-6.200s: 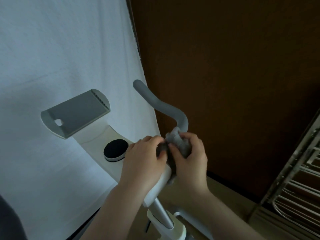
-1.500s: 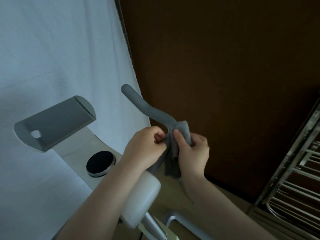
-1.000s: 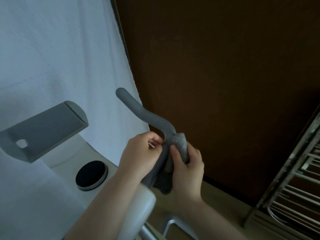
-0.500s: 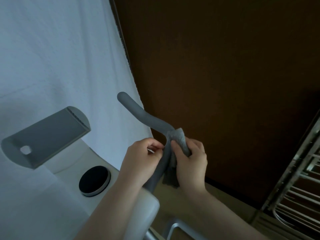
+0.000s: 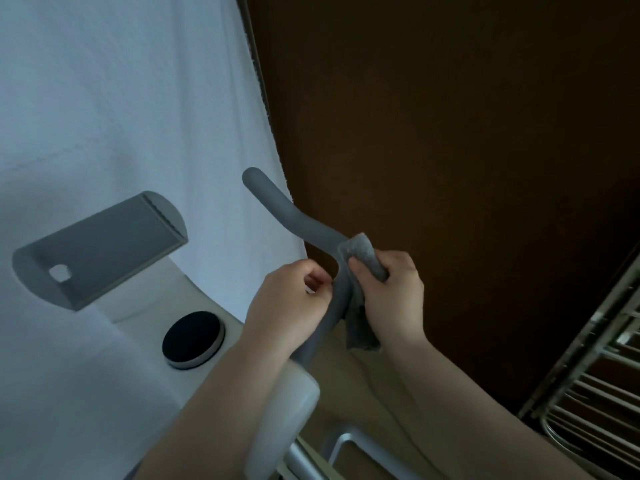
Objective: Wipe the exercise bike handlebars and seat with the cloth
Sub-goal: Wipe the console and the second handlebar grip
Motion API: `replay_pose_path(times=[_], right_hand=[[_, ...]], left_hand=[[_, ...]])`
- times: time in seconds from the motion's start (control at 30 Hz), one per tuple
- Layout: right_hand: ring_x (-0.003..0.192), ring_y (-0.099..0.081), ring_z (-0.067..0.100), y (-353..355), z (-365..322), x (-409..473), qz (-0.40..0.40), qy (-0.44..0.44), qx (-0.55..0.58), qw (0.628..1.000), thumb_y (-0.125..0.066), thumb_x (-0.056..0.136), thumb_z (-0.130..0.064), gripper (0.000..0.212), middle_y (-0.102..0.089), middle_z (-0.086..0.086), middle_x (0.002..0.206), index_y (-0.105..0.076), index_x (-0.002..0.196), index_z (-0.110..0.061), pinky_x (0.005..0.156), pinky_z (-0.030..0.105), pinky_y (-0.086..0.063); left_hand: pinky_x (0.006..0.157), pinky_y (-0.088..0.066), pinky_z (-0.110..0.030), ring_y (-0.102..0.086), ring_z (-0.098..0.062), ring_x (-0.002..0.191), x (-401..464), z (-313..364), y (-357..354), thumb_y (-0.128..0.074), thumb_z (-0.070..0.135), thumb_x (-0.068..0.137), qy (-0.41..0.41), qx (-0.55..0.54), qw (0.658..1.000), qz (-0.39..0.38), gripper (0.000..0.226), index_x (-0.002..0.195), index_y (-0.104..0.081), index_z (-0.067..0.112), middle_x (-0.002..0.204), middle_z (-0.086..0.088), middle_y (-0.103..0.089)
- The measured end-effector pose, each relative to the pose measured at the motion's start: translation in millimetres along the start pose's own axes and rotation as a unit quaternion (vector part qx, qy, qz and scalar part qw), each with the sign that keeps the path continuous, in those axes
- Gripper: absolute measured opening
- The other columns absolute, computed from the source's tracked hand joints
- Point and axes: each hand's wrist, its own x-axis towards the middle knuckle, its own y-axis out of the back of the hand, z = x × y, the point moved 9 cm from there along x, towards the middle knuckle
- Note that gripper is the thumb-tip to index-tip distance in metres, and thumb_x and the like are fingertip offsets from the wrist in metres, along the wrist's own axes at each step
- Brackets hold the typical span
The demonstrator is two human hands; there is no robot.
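Observation:
The grey handlebar (image 5: 280, 211) of the exercise bike curves up to the left from the white bike body (image 5: 280, 427). My right hand (image 5: 391, 299) grips a grey cloth (image 5: 363, 254) wrapped over the bend of the bar, and a loose end of the cloth hangs below my palm. My left hand (image 5: 287, 306) sits on the left side of the bar's lower stem with its fingers curled against it. The seat is out of view.
A grey tablet holder (image 5: 100, 251) sticks out to the left above a round black knob (image 5: 192, 337). A white curtain (image 5: 121, 98) hangs behind, next to a dark brown wall (image 5: 450, 133). A metal rack (image 5: 595, 393) stands at the right.
My right hand has slid the cloth from the bar's lower stem up to its bend. In the last second it shifted slightly back and forth there. My left hand stayed on the stem.

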Motion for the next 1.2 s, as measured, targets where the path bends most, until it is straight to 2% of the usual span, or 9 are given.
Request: replay_pose_path(times=[0.13, 0.23, 0.37, 0.53, 0.67, 0.8, 0.9, 1.07, 1.2], right_hand=[[0.087, -0.059, 0.005, -3.9, -26.7, -18.1, -0.081, 0.103, -0.079, 0.988, -0.066, 0.086, -0.033, 0.021, -0.053, -0.009, 0.104, -0.069, 0.100, -0.018, 0.076, 0.022, -0.053], [0.083, -0.057, 0.005, -6.3, -36.3, -6.4, -0.137, 0.089, -0.158, 0.974, -0.062, 0.088, -0.041, 0.027, -0.047, -0.008, 0.103, -0.065, 0.105, -0.020, 0.072, 0.020, -0.050], [0.084, -0.054, 0.007, -34.2, -50.6, -24.8, -0.276, 0.099, -0.227, 0.929, -0.053, 0.093, -0.045, 0.026, -0.046, -0.002, 0.107, -0.061, 0.105, -0.023, 0.073, 0.021, -0.046], [0.080, -0.054, 0.010, -35.2, -56.1, -30.5, -0.227, 0.107, -0.272, 0.929, -0.053, 0.090, -0.053, 0.031, -0.040, -0.002, 0.107, -0.059, 0.106, -0.027, 0.070, 0.026, -0.048], [0.081, -0.051, 0.005, -40.0, -62.8, -44.1, -0.258, 0.130, -0.250, 0.924, -0.056, 0.089, -0.051, 0.027, -0.039, -0.006, 0.104, -0.060, 0.105, -0.029, 0.067, 0.019, -0.043], [0.079, -0.053, 0.007, -39.6, -64.3, -46.4, -0.231, 0.132, -0.276, 0.924, -0.054, 0.092, -0.048, 0.023, -0.041, -0.003, 0.105, -0.058, 0.104, -0.029, 0.065, 0.019, -0.042], [0.081, -0.052, 0.007, -45.5, -69.2, -57.6, -0.281, 0.149, -0.239, 0.917, -0.057, 0.091, -0.041, 0.017, -0.043, -0.004, 0.102, -0.061, 0.102, -0.029, 0.066, 0.017, -0.041], [0.080, -0.052, 0.006, -45.9, -69.4, -49.8, -0.262, 0.134, -0.269, 0.917, -0.053, 0.093, -0.041, 0.016, -0.044, -0.001, 0.105, -0.061, 0.103, -0.030, 0.065, 0.016, -0.040], [0.085, -0.050, 0.006, -57.5, -75.5, -62.9, -0.340, 0.122, -0.242, 0.901, -0.058, 0.091, -0.038, 0.016, -0.040, -0.005, 0.104, -0.064, 0.103, -0.030, 0.067, 0.017, -0.039]], left_hand=[[0.071, -0.049, -0.025, -0.058, -0.005, 0.081, -10.0, -4.3, 5.5, -0.054, 0.043, 0.092, 0.000, 0.068, 0.997, -0.031, 0.015, 0.095, -0.064, 0.032, 0.090, 0.013, -0.064], [0.072, -0.049, -0.024, -0.058, -0.004, 0.084, -23.5, -15.1, 7.2, -0.049, 0.047, 0.093, 0.016, 0.083, 0.994, -0.067, 0.025, 0.103, -0.065, 0.030, 0.096, 0.012, -0.064], [0.083, -0.043, -0.028, -0.061, -0.010, 0.087, -46.6, -17.9, 16.0, -0.046, 0.048, 0.093, -0.012, 0.090, 0.995, -0.042, 0.030, 0.104, -0.066, 0.029, 0.092, 0.008, -0.068], [0.087, -0.044, -0.031, -0.054, -0.007, 0.093, -72.5, -16.7, 29.7, -0.052, 0.039, 0.092, -0.056, 0.061, 0.996, 0.025, 0.027, 0.113, -0.064, 0.028, 0.102, 0.010, -0.065], [0.083, -0.044, -0.027, -0.051, -0.004, 0.091, -86.5, -15.1, 38.5, -0.054, 0.039, 0.091, -0.089, 0.037, 0.992, 0.080, 0.020, 0.102, -0.067, 0.028, 0.096, 0.014, -0.063], [0.075, -0.047, -0.028, -0.052, -0.005, 0.083, -93.5, -17.4, 42.6, -0.055, 0.038, 0.089, -0.098, 0.040, 0.987, 0.121, 0.017, 0.090, -0.067, 0.025, 0.085, 0.013, -0.062], [0.075, -0.046, -0.026, -0.053, -0.004, 0.080, -99.9, -17.7, 47.8, -0.053, 0.036, 0.086, -0.103, 0.026, 0.984, 0.144, 0.019, 0.089, -0.067, 0.023, 0.084, 0.012, -0.064], [0.084, -0.040, -0.023, -0.048, -0.001, 0.081, -104.6, -20.6, 58.3, -0.065, 0.026, 0.086, -0.070, 0.068, 0.975, 0.198, 0.009, 0.094, -0.066, 0.024, 0.089, 0.012, -0.065], [0.091, -0.027, -0.019, -0.037, 0.000, 0.085, -102.6, -31.3, 62.0, -0.057, 0.029, 0.091, -0.027, 0.044, 0.980, 0.191, 0.010, 0.100, -0.062, 0.028, 0.095, 0.017, -0.057]])
